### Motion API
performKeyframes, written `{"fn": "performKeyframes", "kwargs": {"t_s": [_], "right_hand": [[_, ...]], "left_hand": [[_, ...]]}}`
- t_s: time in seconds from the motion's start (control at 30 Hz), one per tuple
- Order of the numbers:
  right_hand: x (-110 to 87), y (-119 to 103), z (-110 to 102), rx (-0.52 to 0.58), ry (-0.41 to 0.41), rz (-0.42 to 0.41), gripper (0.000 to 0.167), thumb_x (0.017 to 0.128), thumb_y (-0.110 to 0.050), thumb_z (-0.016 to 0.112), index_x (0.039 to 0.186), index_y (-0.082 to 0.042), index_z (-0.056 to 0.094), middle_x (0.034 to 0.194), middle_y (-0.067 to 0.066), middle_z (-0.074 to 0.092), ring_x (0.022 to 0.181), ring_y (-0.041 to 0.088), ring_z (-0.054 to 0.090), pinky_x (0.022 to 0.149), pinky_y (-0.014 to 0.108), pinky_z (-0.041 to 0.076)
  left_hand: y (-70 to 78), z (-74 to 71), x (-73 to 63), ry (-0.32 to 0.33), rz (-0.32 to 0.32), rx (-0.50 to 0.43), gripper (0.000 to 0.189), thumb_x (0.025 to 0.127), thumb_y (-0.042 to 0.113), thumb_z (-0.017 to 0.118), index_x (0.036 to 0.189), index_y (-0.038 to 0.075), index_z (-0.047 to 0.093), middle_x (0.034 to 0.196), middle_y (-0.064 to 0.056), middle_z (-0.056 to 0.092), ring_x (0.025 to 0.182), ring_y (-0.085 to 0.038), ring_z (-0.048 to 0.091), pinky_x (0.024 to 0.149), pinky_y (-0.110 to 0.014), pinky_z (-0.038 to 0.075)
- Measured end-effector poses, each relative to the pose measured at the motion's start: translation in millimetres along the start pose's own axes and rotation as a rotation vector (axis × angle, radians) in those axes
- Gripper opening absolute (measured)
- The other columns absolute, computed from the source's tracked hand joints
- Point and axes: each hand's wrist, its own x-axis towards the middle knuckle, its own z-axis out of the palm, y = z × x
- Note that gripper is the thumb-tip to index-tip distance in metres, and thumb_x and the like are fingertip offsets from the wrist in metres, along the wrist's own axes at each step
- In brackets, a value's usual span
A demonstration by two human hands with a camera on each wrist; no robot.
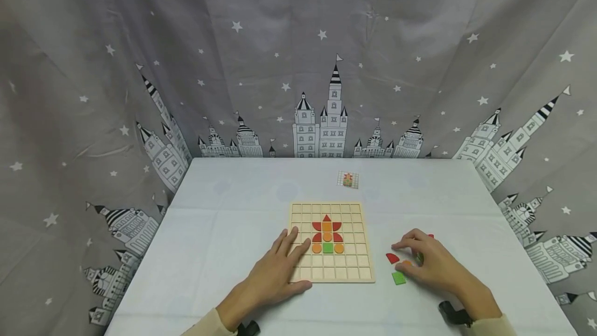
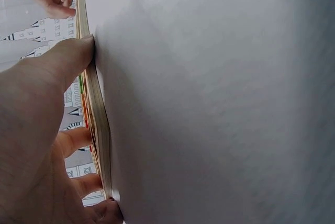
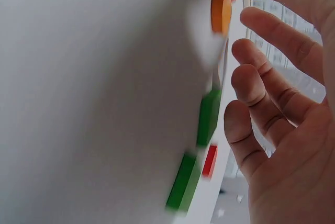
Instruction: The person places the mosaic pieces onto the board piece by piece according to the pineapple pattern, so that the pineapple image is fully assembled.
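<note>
A wooden grid board (image 1: 342,273) lies on the white table. On it, a red triangle (image 1: 327,218) tops an orange square (image 1: 327,226), with red quarter-circles at the sides. Below, a green square (image 1: 328,248) sits between two orange discs. My left hand (image 1: 275,274) rests at the board's left edge, fingers spread over its surface and thumb at the near corner. Over loose pieces to the right hovers my right hand (image 1: 431,263), fingers loosely bent and holding nothing. Around it lie a red quarter-circle (image 1: 393,258), a green square (image 1: 398,278), an orange disc (image 3: 221,9) and green blocks (image 3: 209,116).
A small pattern card (image 1: 347,180) with a printed grid lies behind the board. At the back of the table (image 1: 242,185) hangs a grey curtain (image 1: 261,66) with printed castles and stars. Dark wrist cameras (image 1: 454,314) sit under the forearms.
</note>
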Motion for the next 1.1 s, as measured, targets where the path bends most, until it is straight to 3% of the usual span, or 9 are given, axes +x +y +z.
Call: {"fn": "performKeyframes", "kwargs": {"t_s": [0.33, 0.47, 0.67, 0.83, 1.1], "right_hand": [[-13.9, 14.6, -9.5, -0.017, -0.003, 0.086, 0.034, 0.085, -0.033, 0.107, 0.113, -0.031, 0.089, 0.116, -0.014, 0.072, 0.097, 0.001, 0.058, 0.080, 0.025, 0.052], [-15.7, 16.7, -9.6, -0.004, 0.003, 0.069, 0.034, 0.082, -0.029, 0.109, 0.107, -0.035, 0.088, 0.114, -0.017, 0.071, 0.099, -0.001, 0.061, 0.083, 0.026, 0.057], [-16.7, 19.6, -7.2, 0.033, 0.040, -0.002, 0.034, 0.081, -0.017, 0.109, 0.097, -0.037, 0.086, 0.107, -0.016, 0.071, 0.092, -0.001, 0.060, 0.075, 0.024, 0.053], [-15.3, 17.5, -7.6, 0.039, 0.026, 0.018, 0.033, 0.082, -0.016, 0.108, 0.096, -0.037, 0.086, 0.106, -0.016, 0.071, 0.089, 0.000, 0.057, 0.072, 0.023, 0.050], [-9.7, 10.5, -11.6, 0.008, -0.019, 0.066, 0.033, 0.084, -0.015, 0.106, 0.101, -0.036, 0.087, 0.108, -0.020, 0.074, 0.094, -0.001, 0.061, 0.079, 0.024, 0.056]], "left_hand": [[0.0, 2.0, -1.5, -0.007, -0.022, -0.004, 0.098, 0.102, 0.068, 0.082, 0.180, 0.019, 0.047, 0.191, -0.024, 0.031, 0.176, -0.055, 0.034, 0.125, -0.067, 0.055], [-0.1, 2.0, -1.1, -0.007, -0.023, 0.000, 0.098, 0.102, 0.067, 0.082, 0.180, 0.019, 0.047, 0.191, -0.024, 0.031, 0.176, -0.055, 0.033, 0.126, -0.067, 0.055], [-0.2, 2.4, -0.5, -0.011, -0.022, 0.008, 0.098, 0.102, 0.068, 0.082, 0.180, 0.019, 0.047, 0.191, -0.024, 0.031, 0.176, -0.055, 0.033, 0.125, -0.066, 0.056], [-0.9, 3.5, -0.4, -0.007, -0.018, 0.018, 0.098, 0.102, 0.068, 0.081, 0.180, 0.018, 0.047, 0.191, -0.024, 0.032, 0.175, -0.055, 0.034, 0.126, -0.066, 0.056], [-2.0, 5.3, -0.1, -0.005, -0.016, 0.026, 0.098, 0.102, 0.069, 0.081, 0.180, 0.019, 0.047, 0.191, -0.024, 0.031, 0.175, -0.055, 0.035, 0.125, -0.066, 0.056]]}}
